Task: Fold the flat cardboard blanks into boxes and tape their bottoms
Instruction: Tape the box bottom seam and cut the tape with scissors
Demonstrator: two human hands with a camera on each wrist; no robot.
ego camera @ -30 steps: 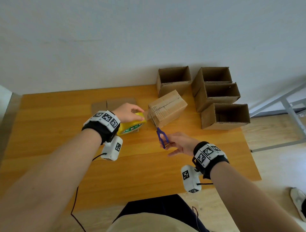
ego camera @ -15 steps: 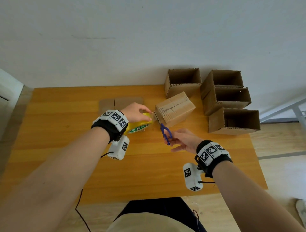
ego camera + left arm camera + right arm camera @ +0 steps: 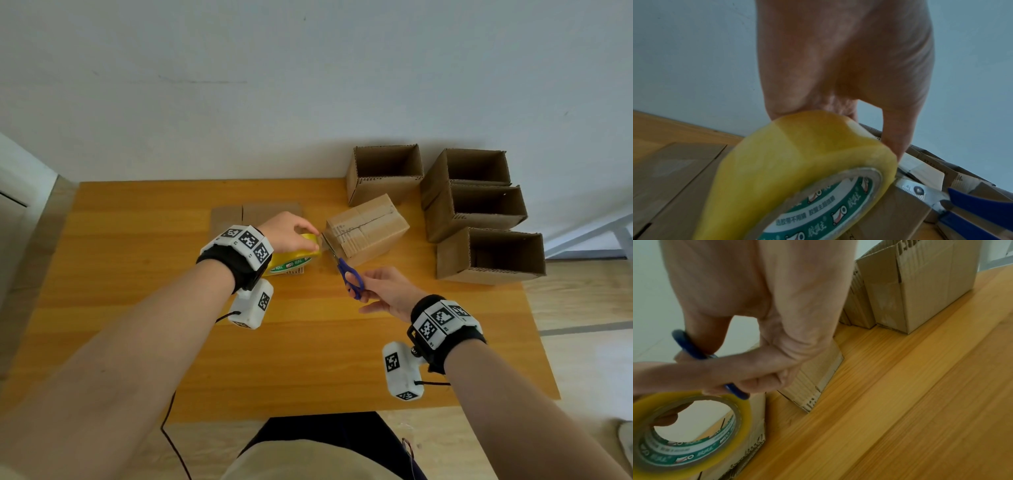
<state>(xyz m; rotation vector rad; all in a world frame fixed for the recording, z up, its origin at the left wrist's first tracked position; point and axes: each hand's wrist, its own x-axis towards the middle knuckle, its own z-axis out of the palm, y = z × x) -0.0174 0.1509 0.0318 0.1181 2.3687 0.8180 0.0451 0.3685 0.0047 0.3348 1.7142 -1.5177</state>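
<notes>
The person's left hand (image 3: 287, 231) is wrapped around the roll of yellow tape (image 3: 294, 262) and holds it just beside the box being taped (image 3: 368, 228). That box lies upside down on the wooden table (image 3: 137, 240), with its closed bottom facing up. A short bit of tape stretches from the roll to the box. The right hand (image 3: 383, 289) has its fingers through the blue handles of the scissors (image 3: 344, 270). The blades point into the gap between roll and box, right at the tape.

I think the cut comes next. The blades are very close to the left thumb, so a fast snip could nick it. If the tape goes loose, it could fold and stick to itself. If the roll gets tugged, the box could slide or the tape could peel up.

Four finished boxes (image 3: 479, 212) stand open side up near the wall. The insides I can see look empty, but I cannot see every bottom. One flat blank (image 3: 229, 214) lies behind the left hand, waiting.
</notes>
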